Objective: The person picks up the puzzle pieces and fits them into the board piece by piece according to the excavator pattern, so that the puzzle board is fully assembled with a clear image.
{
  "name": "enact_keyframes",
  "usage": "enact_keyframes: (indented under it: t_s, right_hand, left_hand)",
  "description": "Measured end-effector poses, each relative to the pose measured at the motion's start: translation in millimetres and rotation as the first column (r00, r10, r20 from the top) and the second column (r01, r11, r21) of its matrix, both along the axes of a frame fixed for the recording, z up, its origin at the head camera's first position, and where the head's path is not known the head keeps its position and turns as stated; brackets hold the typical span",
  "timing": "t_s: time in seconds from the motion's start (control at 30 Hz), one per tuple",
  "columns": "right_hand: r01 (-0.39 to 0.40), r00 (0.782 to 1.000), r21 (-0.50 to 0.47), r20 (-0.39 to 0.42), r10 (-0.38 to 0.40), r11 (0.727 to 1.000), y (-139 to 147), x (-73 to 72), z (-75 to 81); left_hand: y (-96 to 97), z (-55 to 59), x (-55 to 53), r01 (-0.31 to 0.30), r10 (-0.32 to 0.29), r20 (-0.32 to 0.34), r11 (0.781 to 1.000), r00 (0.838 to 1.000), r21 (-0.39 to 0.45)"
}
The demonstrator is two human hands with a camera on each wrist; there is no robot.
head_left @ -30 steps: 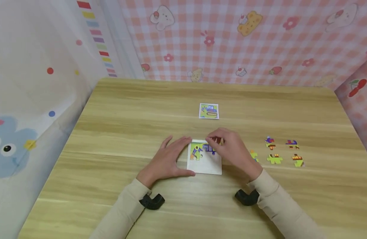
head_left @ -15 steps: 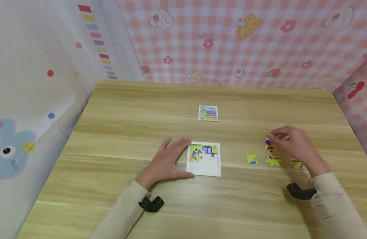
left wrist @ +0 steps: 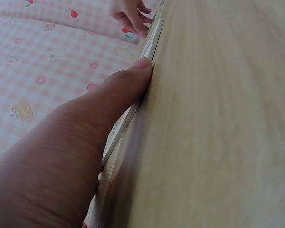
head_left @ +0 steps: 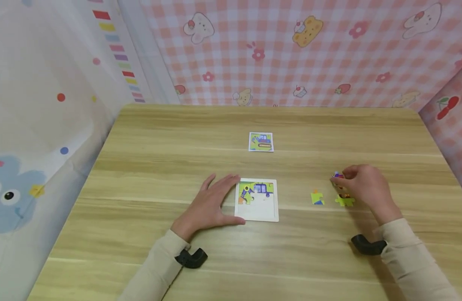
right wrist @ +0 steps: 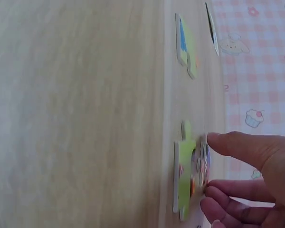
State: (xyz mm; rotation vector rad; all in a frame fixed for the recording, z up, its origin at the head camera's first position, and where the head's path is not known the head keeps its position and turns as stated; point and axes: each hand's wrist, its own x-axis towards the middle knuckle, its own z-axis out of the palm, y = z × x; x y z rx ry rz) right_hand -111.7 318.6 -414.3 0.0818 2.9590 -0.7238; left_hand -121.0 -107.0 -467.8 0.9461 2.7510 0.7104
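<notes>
A white puzzle tray (head_left: 258, 213) lies on the wooden table with a few pieces fitted along its top row. My left hand (head_left: 213, 201) rests flat beside it, fingers straight, the thumb (left wrist: 131, 83) pressing the tray's near left edge (left wrist: 151, 45). To the right, my right hand (head_left: 343, 179) pinches a small purple and red puzzle piece (head_left: 338, 175) between thumb (right wrist: 237, 145) and fingertips, just above the table. In the right wrist view this piece (right wrist: 204, 164) stands beside a green piece (right wrist: 184, 175).
A small picture card of a digger (head_left: 261, 141) lies further back at the middle. Two loose pieces, a yellow-green and blue one (head_left: 317, 197) and a green one (head_left: 344, 201), lie near my right hand. Patterned cloth walls close in the table's left, back and right.
My right hand left the tray, moved right to the loose pieces and closed its fingertips on the purple and red piece. The left hand stayed by the tray.
</notes>
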Motion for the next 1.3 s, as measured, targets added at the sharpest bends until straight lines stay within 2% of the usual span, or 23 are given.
enact_keyframes:
  t_s: [0.17, 0.37, 0.53, 0.77, 0.97, 1.17, 1.3]
  right_hand:
    - [0.044, 0.998, -0.002, -0.048, -0.044, 0.999, -5, 0.0, -0.8]
    - [0.104, 0.995, -0.053, -0.002, -0.105, 0.993, -7, -4.8, -0.2]
    - [0.118, 0.993, -0.093, 0.016, -0.117, 0.989, -7, -6.8, -0.9]
    - [0.163, 0.983, -0.149, 0.104, -0.148, 0.975, -7, -8.9, -0.7]
    - [0.171, 0.982, -0.170, 0.112, -0.154, 0.970, -6, -7.9, -0.9]
    - [0.164, 0.986, -0.165, 0.039, -0.160, 0.973, -10, -9.1, -3.7]
    - [0.143, 0.986, -0.180, -0.065, -0.156, 0.973, -17, -10.9, 1.0]
  left_hand:
    - [0.0, 0.3, -0.5, 0.001, -0.001, -0.010, 1.000, 1.000, -0.010]
    - [-0.3, 1.7, -2.2, 0.002, -0.002, -0.012, 1.000, 1.000, -0.005]
    - [-0.2, 2.1, -3.0, 0.007, -0.007, -0.013, 1.000, 1.000, -0.009]
    - [-0.6, 0.7, -2.2, 0.012, -0.012, -0.009, 1.000, 1.000, -0.006]
    - [-0.8, -0.7, -1.2, 0.013, -0.013, -0.011, 1.000, 1.000, -0.002]
    - [-0.9, -1.0, -0.4, 0.013, -0.013, -0.010, 1.000, 1.000, -0.003]
    - [-0.8, -0.8, -0.3, 0.012, -0.012, -0.014, 1.000, 1.000, -0.006]
